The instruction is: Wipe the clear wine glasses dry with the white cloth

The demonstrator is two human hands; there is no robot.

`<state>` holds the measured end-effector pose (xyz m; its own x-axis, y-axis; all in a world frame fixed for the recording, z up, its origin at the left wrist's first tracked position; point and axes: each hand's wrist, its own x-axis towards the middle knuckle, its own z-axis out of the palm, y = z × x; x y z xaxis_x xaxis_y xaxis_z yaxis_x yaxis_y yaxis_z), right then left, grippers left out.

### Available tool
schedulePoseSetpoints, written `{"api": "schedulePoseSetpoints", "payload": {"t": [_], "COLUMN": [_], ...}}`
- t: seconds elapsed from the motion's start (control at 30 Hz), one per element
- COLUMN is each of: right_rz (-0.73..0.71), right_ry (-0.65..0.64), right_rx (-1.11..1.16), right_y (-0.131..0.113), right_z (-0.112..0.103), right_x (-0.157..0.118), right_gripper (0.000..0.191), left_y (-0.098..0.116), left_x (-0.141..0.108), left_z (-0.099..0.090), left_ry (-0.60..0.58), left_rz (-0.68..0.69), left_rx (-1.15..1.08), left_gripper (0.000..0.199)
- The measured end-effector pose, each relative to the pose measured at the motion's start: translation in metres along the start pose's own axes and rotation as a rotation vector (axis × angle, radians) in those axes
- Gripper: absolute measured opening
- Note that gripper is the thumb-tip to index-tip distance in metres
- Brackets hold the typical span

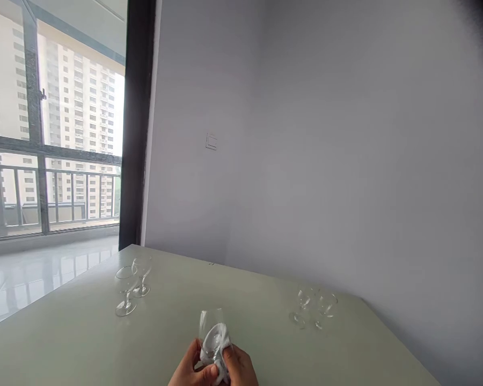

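A clear stemmed glass [206, 323] is held at the bottom centre, its bowl pointing up and away from me. A white cloth [221, 339] is wrapped around its lower part and base. My left hand [194, 370] grips the glass and cloth from the left, thumb pressed on the cloth. From the right, my right hand [240, 366] presses the cloth against the glass with its fingers bent. The stem is mostly hidden by the cloth and fingers.
Two stemmed glasses, one nearer [126, 284] and one behind [142, 271], stand at the table's left. More clear glasses [326, 306] are at the right. The pale green table [165, 327] meets a grey wall [326, 161]; a window is at the left.
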<state>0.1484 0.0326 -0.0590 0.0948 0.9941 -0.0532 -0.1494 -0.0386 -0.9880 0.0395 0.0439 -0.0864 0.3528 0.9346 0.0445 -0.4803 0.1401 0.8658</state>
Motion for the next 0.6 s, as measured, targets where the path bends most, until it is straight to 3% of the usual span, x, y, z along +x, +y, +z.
{"api": "schedulePoseSetpoints", "payload": {"t": [0.13,0.27,0.4,0.47,0.6], "right_rz": [-0.012,-0.112,-0.241,-0.195,0.03], "right_ry": [-0.04,-0.028,-0.055,-0.097,-0.229], "right_rx": [-0.1,-0.243,-0.313,-0.268,-0.075], "right_y": [0.008,0.012,0.005,-0.001,-0.008], "right_z": [-0.001,-0.001,0.0,0.001,0.001], "right_x": [0.004,0.004,-0.002,-0.005,-0.008], "right_gripper": [0.057,0.06,0.069,0.068,0.065], "left_y": [0.001,0.013,0.021,0.022,0.026], "left_x": [0.0,-0.005,-0.011,-0.014,-0.019], "left_z": [-0.009,-0.009,0.004,0.011,0.017], "left_ry": [0.06,0.127,0.254,0.273,0.28], "left_rz": [0.047,0.126,0.236,0.266,0.329], "left_rx": [0.156,0.482,0.464,0.423,0.394], "left_gripper": [0.078,0.061,0.057,0.058,0.06]}}
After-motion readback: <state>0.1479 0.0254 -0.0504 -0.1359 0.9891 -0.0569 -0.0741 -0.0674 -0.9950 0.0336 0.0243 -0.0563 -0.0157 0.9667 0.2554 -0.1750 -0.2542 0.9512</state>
